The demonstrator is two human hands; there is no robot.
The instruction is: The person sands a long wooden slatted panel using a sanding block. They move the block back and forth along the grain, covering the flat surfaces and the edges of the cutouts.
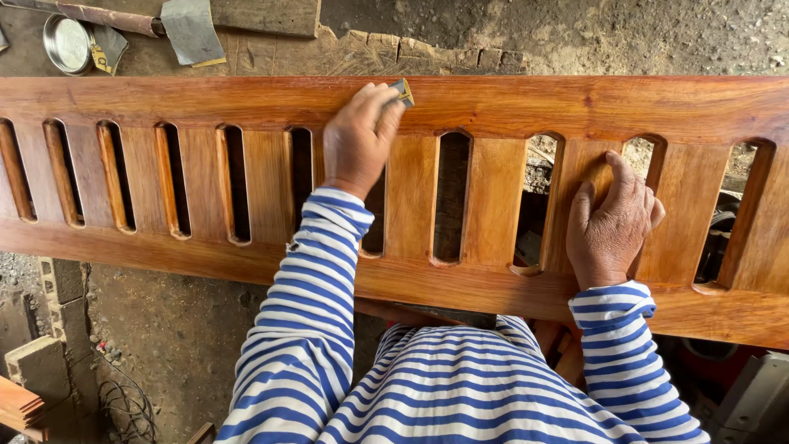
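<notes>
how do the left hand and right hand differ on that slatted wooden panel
The left hand pinches a small folded piece of sandpaper against the top rail of the panel; the right hand holds nothing. The left hand is curled, while the right hand lies flat on a slat with fingers spread. Both touch the panel and wear blue-and-white striped sleeves.

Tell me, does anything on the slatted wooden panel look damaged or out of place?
Nothing stands out. The wooden panel looks whole, with evenly spaced slots. The left hand presses a small sanding block on its top rail; the right hand rests flat.
</notes>
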